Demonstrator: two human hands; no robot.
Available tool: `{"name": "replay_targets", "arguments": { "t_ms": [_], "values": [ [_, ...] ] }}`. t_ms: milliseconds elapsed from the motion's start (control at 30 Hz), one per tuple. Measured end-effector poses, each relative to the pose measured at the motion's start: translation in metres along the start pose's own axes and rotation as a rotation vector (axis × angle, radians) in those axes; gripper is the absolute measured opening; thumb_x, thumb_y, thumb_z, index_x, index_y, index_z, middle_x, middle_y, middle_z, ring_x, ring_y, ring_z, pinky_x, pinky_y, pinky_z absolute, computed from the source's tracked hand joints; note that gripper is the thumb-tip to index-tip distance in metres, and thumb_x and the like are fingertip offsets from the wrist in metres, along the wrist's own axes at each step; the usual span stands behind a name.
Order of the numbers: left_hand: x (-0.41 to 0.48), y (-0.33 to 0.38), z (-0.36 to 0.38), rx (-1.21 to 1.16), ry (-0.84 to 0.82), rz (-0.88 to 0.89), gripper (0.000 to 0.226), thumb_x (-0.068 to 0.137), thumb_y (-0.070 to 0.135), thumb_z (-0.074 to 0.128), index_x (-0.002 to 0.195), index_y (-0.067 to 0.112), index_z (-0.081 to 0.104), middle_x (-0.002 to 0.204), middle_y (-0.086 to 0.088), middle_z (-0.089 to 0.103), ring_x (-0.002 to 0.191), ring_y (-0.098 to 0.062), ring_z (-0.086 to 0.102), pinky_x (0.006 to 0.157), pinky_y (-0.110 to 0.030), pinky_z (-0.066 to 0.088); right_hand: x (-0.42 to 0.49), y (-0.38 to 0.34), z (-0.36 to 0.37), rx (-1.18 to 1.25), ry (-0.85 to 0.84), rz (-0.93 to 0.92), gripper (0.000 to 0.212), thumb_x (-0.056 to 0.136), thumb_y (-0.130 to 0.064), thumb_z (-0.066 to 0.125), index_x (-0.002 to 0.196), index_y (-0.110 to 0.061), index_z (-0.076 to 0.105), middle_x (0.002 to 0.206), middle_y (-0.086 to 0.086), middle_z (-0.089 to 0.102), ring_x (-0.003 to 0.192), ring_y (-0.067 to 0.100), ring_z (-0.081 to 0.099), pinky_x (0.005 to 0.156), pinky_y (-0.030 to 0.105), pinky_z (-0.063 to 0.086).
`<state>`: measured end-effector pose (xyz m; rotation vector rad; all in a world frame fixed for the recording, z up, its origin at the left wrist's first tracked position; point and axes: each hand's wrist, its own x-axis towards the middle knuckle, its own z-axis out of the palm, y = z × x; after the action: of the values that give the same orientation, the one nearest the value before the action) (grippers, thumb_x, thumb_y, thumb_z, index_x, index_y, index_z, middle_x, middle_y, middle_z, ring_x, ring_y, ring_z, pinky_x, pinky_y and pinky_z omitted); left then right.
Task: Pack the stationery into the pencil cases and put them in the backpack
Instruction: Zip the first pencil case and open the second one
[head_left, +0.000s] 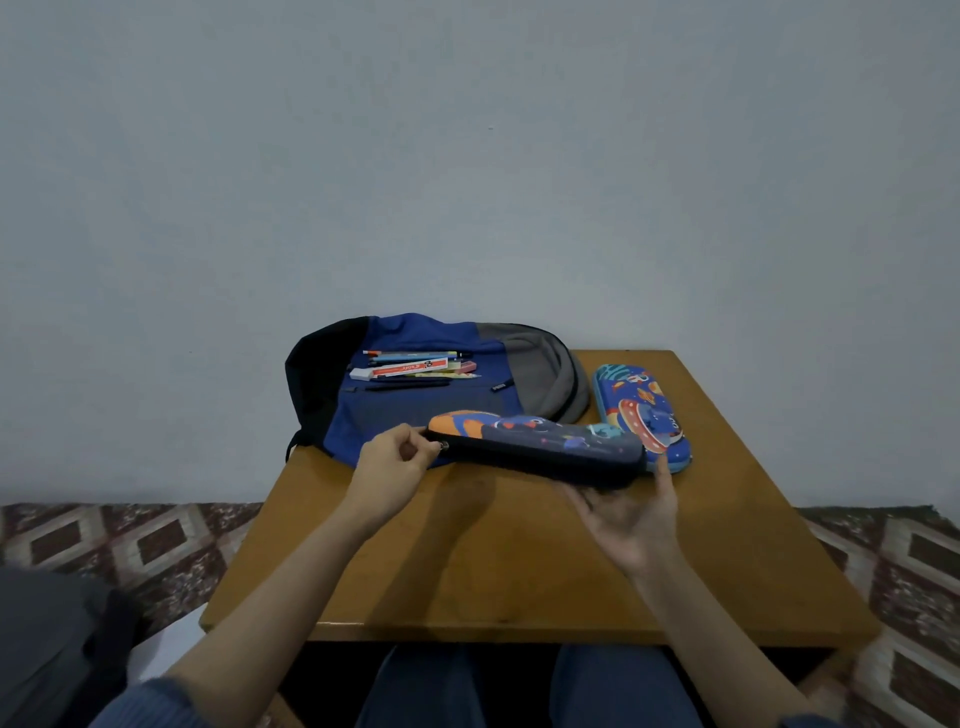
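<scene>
A dark navy pencil case with space pictures is lifted a little above the wooden table. My left hand pinches its zipper pull at the case's left end. My right hand holds the case from below at its right end, thumb up beside it. A second, light blue pencil case lies shut on the table to the right. A blue, black and grey backpack lies flat at the back. Pens, pencils, an eraser and a small box of stationery rest on top of it.
The table stands against a plain pale wall. A patterned floor shows on both sides. A dark bag or cloth lies at the lower left beside my knees.
</scene>
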<state>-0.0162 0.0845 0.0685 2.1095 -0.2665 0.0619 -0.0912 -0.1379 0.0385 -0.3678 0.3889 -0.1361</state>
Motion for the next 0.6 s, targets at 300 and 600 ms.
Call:
{"name": "replay_targets", "arguments": {
  "t_ms": [300,600],
  "values": [
    [-0.035,0.018,0.064,-0.16,0.247,-0.009,0.014,0.085,0.013,0.064,0.073,0.014,0.059,0.116,0.0,0.048,0.115,-0.013,0.049,0.093,-0.025,0.042,0.0,0.035,0.057,-0.093,0.2,-0.101,0.065,0.083,-0.034,0.067,0.135,-0.01,0.036,0.11,0.015,0.057,0.105,0.03,0.055,0.101,0.046,0.044],
    [-0.038,0.007,0.057,0.017,0.281,0.108,0.012,0.081,0.012,0.07,0.074,0.017,0.062,0.104,0.009,0.051,0.1,-0.003,0.048,0.085,-0.019,0.038,0.015,0.013,0.043,-0.327,0.244,-0.071,0.054,0.084,-0.009,0.066,0.131,-0.006,0.04,0.106,0.018,0.059,0.094,0.032,0.06,0.079,0.051,0.05]
  ]
}}
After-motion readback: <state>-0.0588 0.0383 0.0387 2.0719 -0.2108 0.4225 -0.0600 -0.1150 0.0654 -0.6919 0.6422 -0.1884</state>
